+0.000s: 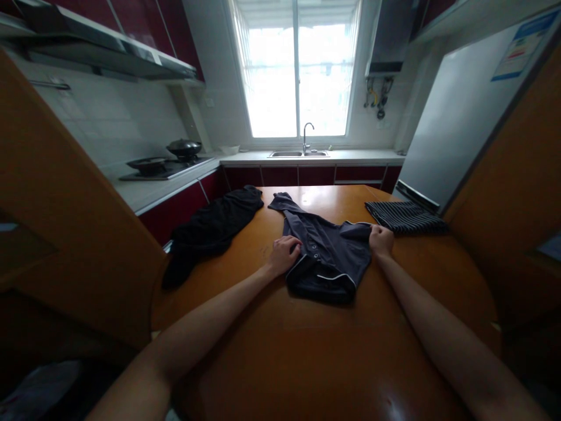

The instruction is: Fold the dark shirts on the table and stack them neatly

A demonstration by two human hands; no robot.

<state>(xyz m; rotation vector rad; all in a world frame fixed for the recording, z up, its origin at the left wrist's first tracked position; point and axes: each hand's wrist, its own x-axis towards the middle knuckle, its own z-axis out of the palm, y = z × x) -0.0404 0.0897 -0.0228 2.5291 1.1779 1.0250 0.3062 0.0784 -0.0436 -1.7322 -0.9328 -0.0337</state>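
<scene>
Black garment (214, 225): Though it lies at the left of the wooden table (280, 362), I judge it not yet folded, just loosely bunched.
Left hand (284, 255): fingers half curled at the left edge of the dark grey top (335, 237); I can't tell whether they pinch fabric.
Mid-table: the dark grey top, buttoned and white-piped, creased, one sleeve stretched away; only partly folded, I'd say.
Right hand (381, 240): my fist, closed on its right edge.
Striped cloth (405, 217): flat, neat; looks finished.

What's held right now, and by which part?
Right hand: closed on the dark grey, white-trimmed cloth garment at its right edge. Left hand: at the garment's left edge, fingers curled; whether it grips can't be told.
</scene>
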